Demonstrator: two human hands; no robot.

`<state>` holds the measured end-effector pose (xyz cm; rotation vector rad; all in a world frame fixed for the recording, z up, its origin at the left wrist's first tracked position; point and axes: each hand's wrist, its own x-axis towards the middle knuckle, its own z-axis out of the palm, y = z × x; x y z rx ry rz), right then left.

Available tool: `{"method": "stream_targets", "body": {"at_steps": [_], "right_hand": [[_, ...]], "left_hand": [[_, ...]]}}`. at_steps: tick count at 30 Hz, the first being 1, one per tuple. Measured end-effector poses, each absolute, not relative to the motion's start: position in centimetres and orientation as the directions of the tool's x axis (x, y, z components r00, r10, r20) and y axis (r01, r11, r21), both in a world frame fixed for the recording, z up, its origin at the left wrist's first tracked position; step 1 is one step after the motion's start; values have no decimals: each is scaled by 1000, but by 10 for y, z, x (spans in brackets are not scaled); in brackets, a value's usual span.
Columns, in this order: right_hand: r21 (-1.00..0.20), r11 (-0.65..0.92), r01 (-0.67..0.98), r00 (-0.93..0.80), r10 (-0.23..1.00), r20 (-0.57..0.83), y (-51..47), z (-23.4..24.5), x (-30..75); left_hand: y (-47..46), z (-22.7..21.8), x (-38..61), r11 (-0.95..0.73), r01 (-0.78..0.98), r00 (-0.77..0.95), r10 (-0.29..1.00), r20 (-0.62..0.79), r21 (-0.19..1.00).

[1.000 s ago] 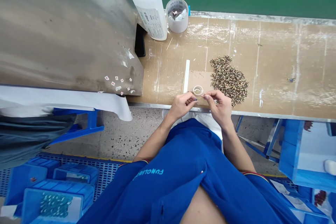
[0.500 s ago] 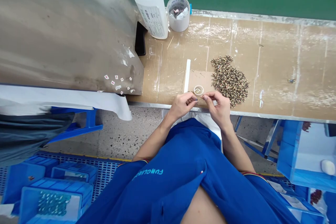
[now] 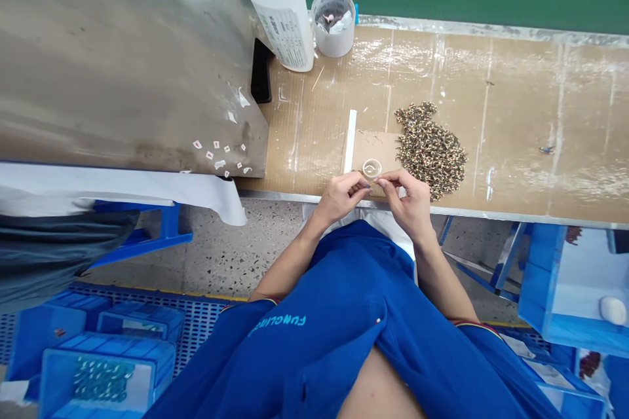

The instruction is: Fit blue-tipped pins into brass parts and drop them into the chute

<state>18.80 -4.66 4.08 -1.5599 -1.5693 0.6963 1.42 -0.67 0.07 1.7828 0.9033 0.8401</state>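
The left hand (image 3: 341, 196) pinches a tiny dark piece (image 3: 368, 186) and the right hand (image 3: 409, 201) a thin stick (image 3: 376, 182), just beside a small cup (image 3: 364, 167) (a pale curl (image 3: 372, 169) inside), while a larger tub (image 3: 335, 46) holds scraps (image 3: 340, 22).

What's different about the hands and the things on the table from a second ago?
The right hand has edged slightly toward the left hand. I see nothing picked up or let go. The left hand, small round cup and pile of tiny parts look the same.
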Motion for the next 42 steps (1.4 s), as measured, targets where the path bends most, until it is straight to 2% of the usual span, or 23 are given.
{"method": "stream_targets", "body": {"at_steps": [6,13,20,23,27,32,37,42], "right_hand": [[-831,98,547,61,986,157,-48,42,187],[-847,129,515,171,953,249,-38,45,191],[-775,156,612,19,977,211,-21,34,191],[-761,148,632,79,964,254,-31,43,203],[-705,65,706,258,904,342,-65,51,230],[-619,-67,782,280,926,253,-111,35,249],[-576,-142,805,320,921,221,-123,15,244],[-522,-302,798,461,864,204,-114,10,229]], "left_hand": [[-7,1,14,-265,204,492,860,135,942],[-6,-1,13,-227,127,468,872,143,966],[-3,-3,11,-300,93,488,845,219,949],[-2,-5,11,-303,59,489,840,237,951],[-2,-6,11,-247,83,493,852,176,965],[-3,-5,11,-193,116,496,861,112,974],[-3,-4,11,-218,136,495,860,124,967],[-5,-3,12,-265,134,509,845,163,955]]}}
